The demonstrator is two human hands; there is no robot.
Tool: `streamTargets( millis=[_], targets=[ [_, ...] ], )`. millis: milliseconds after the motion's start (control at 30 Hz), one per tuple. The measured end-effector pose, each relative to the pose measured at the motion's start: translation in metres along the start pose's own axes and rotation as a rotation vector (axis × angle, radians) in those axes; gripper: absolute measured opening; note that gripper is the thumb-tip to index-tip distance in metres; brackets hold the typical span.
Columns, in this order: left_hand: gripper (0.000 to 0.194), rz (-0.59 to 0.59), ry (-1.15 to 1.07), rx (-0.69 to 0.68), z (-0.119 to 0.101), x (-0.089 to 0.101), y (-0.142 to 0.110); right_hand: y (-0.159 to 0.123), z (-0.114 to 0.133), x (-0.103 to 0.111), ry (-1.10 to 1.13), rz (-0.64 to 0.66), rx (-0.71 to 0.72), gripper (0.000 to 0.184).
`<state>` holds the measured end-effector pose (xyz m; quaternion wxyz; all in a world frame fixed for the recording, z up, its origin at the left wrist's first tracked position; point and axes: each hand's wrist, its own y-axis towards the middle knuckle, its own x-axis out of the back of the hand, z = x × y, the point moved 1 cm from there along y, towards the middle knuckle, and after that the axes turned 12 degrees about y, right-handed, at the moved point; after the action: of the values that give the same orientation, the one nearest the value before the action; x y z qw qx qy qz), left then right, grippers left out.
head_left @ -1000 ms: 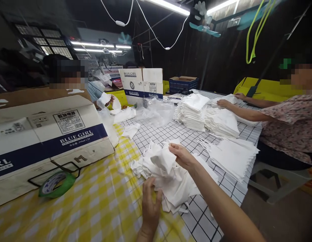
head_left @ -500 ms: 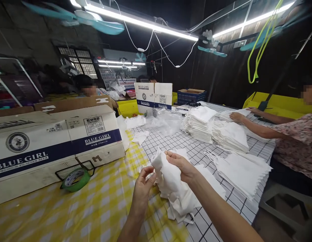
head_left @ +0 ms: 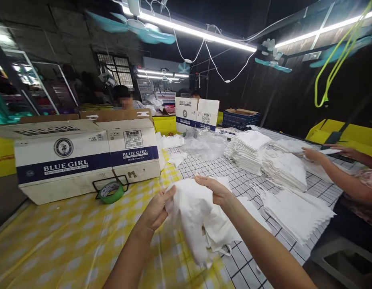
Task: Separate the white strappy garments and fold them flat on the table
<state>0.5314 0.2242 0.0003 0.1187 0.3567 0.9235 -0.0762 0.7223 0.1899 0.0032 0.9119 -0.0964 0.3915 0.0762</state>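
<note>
A white cloth bag (head_left: 192, 208) hangs spread between my hands above the table. My left hand (head_left: 157, 208) pinches its upper left edge between thumb and fingers. At the upper right edge, my right hand (head_left: 215, 189) is closed on the same cloth. More loose white cloth (head_left: 220, 230) lies crumpled just behind and to the right, with a thin strap showing. A neat pile of white bags with strings (head_left: 294, 208) lies farther right. Beyond it stand taller stacks, one at the back (head_left: 247, 146) and one nearer (head_left: 283, 168).
Left stands a large beer carton (head_left: 89, 176), with green tape (head_left: 112, 192) on a black holder before it. Clear plastic wrap (head_left: 204, 144) lies near a second carton (head_left: 196, 114). At right, a co-worker's hands (head_left: 314, 154) handle white cloth. The tablecloth (head_left: 113, 241) is yellow checked.
My left hand has moved left and up, stretching the bag wider between both hands; it was bunched before. The view has turned left. The co-worker's hands have lifted a white piece.
</note>
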Motion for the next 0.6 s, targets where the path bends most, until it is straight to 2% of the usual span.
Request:
streamTargets(
  millis=[167,400,500,567,600],
  targets=[
    [0.035,-0.051,0.07,0.061,-0.003,0.013,-0.012,0.001,-0.017,0.007,-0.01,0.013,-0.039,0.026],
    [0.044,0.022,0.231,0.153,-0.037,0.036,-0.049,-0.011,-0.026,-0.028,-0.056,0.106,-0.102,0.034],
    [0.05,0.004,0.4,0.16,-0.033,0.065,-0.054,-0.003,-0.046,-0.025,-0.243,0.06,-0.07,0.026],
    [0.053,-0.138,0.705,0.162,-0.014,0.097,-0.055,0.005,-0.067,-0.01,-0.544,-0.049,-0.026,0.018],
    [0.053,-0.247,0.948,0.179,0.0,0.114,-0.057,0.007,-0.078,0.001,-0.745,-0.096,-0.03,0.014]
  ],
)
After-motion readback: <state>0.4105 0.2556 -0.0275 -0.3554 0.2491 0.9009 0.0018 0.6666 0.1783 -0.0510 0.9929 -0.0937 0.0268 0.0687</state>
